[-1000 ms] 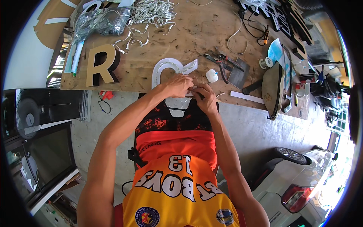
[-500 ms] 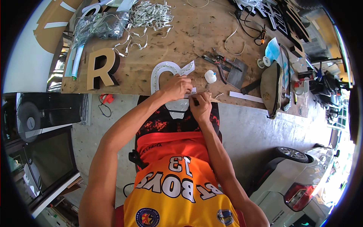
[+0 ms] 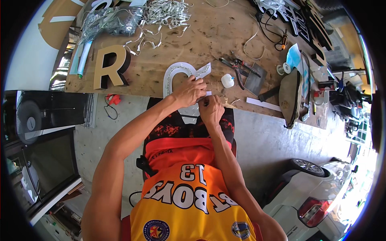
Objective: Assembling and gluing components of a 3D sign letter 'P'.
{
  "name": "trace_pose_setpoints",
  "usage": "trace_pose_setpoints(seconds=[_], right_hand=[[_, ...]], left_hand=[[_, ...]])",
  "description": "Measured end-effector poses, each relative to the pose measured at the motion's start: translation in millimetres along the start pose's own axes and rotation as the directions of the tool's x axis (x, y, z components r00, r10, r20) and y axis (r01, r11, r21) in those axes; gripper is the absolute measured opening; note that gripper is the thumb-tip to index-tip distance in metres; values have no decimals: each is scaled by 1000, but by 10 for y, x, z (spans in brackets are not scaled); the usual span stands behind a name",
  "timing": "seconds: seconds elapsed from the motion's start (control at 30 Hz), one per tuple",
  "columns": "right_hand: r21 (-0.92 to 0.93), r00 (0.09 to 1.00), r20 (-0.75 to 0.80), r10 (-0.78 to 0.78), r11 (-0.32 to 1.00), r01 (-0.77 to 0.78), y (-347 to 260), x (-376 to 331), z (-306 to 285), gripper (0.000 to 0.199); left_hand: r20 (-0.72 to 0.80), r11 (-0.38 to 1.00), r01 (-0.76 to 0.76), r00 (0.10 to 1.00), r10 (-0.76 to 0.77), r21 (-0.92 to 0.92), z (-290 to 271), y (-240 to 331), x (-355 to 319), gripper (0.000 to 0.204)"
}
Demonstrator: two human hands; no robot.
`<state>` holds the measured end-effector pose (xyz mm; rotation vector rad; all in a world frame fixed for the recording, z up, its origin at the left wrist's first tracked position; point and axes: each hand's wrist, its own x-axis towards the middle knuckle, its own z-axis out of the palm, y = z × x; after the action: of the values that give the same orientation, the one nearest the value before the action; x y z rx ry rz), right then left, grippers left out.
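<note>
A white letter-shaped sign piece (image 3: 168,78) with small LED modules along its inside lies at the table's near edge. My left hand (image 3: 188,92) rests on its right side, fingers bent and pressed together at the piece. Close beside it, my right hand (image 3: 211,111) is closed at the table edge, thumb and fingers pinched around something small and dark. The fingers hide most of what it holds. Just right of the hands stands a small white bottle (image 3: 227,80) with a blue tip.
Pliers (image 3: 237,66) and a grey metal plate (image 3: 255,79) lie right of the bottle, near a white strip (image 3: 263,104) and a tan pouch (image 3: 290,94). A gold-faced block letter (image 3: 112,66) stands left. Strung LED modules (image 3: 167,14) are heaped at the back.
The whole view has turned and shifted slightly. Both hands stay at the same spot on the sign piece, with only small finger movement.
</note>
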<state>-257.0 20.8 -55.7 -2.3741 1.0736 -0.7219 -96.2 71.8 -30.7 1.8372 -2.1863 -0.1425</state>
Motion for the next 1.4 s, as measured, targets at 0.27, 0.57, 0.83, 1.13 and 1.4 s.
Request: trace_pose_setpoints(seconds=[0.27,0.57,0.83,1.13,1.4], right_hand=[[56,996,-16,-82,995,83,50,-36,-16,15],[113,996,-18,-93,989,94,95,-70,-67,11],[305,996,1,-92,948,87,196,-78,-111,10],[119,965,37,-259,960,253,120,-205,-222,26],[252,950,179,-256,945,208,135,-146,-472,33]], left_hand=[[-136,995,50,989,-61,-86,30,0,-50,9],[-159,987,83,982,-104,-136,18,76,-20,16],[192,996,75,979,-65,-45,-121,20,288,8],[-18,990,99,995,-102,-101,60,99,-4,4],[-200,994,99,974,-108,-53,86,225,-103,10]])
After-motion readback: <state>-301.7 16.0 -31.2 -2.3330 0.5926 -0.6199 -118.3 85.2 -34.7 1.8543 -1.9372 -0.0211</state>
